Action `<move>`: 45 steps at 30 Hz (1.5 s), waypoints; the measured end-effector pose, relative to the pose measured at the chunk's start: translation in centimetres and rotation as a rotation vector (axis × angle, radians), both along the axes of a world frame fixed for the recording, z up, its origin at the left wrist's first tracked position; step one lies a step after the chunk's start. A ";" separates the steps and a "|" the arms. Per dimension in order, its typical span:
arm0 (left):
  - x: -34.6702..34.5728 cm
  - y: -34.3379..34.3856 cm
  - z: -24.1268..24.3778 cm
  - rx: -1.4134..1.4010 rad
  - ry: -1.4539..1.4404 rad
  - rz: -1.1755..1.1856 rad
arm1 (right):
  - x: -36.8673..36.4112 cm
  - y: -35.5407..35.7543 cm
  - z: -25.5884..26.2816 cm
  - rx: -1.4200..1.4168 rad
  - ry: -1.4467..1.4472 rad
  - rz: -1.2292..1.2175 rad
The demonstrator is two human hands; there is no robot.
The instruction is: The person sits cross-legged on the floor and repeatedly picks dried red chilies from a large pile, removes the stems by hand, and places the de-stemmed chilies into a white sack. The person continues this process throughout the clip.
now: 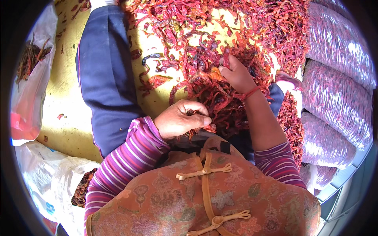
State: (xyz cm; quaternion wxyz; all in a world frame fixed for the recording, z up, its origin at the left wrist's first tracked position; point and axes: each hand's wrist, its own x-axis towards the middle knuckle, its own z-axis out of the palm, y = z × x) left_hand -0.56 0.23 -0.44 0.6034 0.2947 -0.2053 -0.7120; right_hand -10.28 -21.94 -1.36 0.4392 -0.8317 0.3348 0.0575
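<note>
A heap of dried red chili peppers (pixel 218 103) lies between my legs, on a yellow surface (pixel 150 44). My right hand (pixel 237 75) is over the upper right part of the heap, with a dried red chili (pixel 226 57) pinched upright between thumb and fingers. An orange chili (pixel 217 73) touches or lies just beside that thumb. Lower and closer to my body, my left hand (pixel 183 118) is curled around small dark dried chili pieces (pixel 191 112). Its thumb points toward the heap, and reddish bits show beneath it.
Large clear plastic bags packed with chilies (pixel 336 97) are stacked along the right. More loose chilies (pixel 280 29) spread across the back. At left lie a white sack (pixel 47 177) with chilies at its mouth and a pale bag (pixel 32 103) with dark stem-like pieces (pixel 31 59) on it.
</note>
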 end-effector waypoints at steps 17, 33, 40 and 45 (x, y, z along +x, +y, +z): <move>0.3 -0.5 -0.1 0.065 -0.044 0.005 | 7.4 5.0 -2.4 -0.641 -0.207 0.556; -0.4 -1.0 -0.7 0.093 -0.091 0.084 | 6.7 -1.3 -3.8 -0.734 -0.087 0.493; -0.3 -1.3 -0.9 0.165 -0.097 0.291 | 5.3 -1.1 0.0 -0.017 -0.091 0.159; -0.2 -1.5 -0.1 0.107 -0.416 0.491 | 4.5 1.7 3.7 0.327 -0.178 0.175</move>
